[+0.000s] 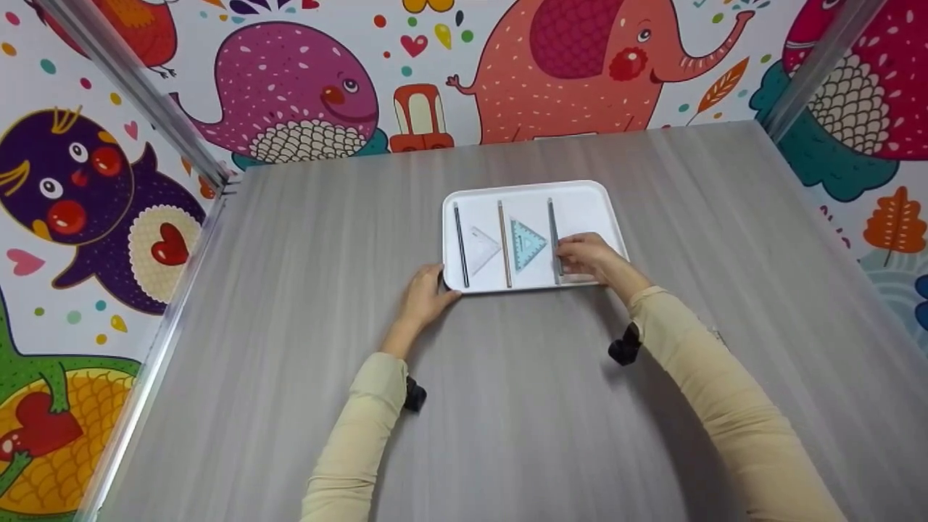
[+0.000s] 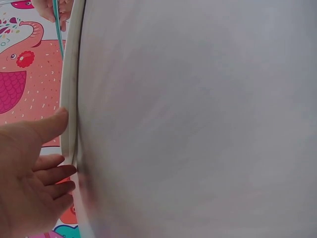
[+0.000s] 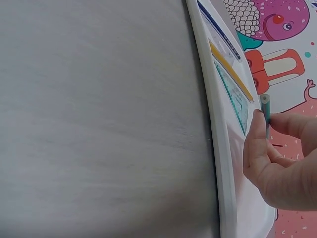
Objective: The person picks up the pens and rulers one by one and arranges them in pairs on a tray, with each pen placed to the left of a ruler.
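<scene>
A white tray lies on the table. My left hand holds its near left corner, with the thumb on the rim and the fingers at the side. Over the tray's right part, my right hand pinches a green pencil between thumb and fingers; the head view shows this pencil roughly upright along the tray's depth. To its left are a teal set square, a yellow-brown pencil, a clear set square and a dark pencil.
The grey wood-grain table spreads around the tray. Walls printed with cartoon animals stand behind and at both sides, with metal posts at the corners. A black wrist camera sits below the right sleeve.
</scene>
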A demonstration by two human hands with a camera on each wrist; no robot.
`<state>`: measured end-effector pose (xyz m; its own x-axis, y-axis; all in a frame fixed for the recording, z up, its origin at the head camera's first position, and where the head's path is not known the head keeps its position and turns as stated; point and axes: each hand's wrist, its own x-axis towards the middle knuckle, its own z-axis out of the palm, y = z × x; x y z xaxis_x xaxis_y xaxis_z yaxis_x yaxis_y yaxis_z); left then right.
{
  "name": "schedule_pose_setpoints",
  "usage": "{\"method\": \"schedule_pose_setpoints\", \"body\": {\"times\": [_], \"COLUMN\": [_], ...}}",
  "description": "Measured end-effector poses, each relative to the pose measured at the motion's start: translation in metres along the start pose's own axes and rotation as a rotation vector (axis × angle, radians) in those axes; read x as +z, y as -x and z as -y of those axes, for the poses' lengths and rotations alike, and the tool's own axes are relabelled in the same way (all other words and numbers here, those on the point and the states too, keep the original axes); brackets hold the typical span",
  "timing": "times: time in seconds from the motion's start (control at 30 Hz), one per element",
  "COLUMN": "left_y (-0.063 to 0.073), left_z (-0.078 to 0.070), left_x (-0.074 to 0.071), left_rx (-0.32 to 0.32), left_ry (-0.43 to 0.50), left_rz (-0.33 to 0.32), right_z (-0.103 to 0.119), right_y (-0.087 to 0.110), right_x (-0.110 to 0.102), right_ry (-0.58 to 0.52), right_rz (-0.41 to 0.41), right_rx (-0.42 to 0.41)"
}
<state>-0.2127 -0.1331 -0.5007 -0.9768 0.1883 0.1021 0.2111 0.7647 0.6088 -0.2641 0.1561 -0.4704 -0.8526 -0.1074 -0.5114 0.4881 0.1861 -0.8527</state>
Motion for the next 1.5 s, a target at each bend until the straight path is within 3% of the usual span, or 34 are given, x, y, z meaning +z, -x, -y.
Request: {"method": "schedule_pose_setpoints", "body": {"times": [0.77, 1.5], "left_y": [-0.0009, -0.0004], "left_z": [0.0001, -0.0007], "left_x": [0.0001, -0.0007], "left_rx": [-0.026, -0.03], "left_ry": [-0.026, -0.017], "left_rz": [0.014, 0.006], "right_z": [0.001, -0.0042], "right_y": [-0.0069, -0.0053], "right_x": [0.0026, 0.0084], "right_ry": [0.081, 0.271], "right_rz": [-0.085, -0.188], "right_rx": [-0.007, -0.107]}}
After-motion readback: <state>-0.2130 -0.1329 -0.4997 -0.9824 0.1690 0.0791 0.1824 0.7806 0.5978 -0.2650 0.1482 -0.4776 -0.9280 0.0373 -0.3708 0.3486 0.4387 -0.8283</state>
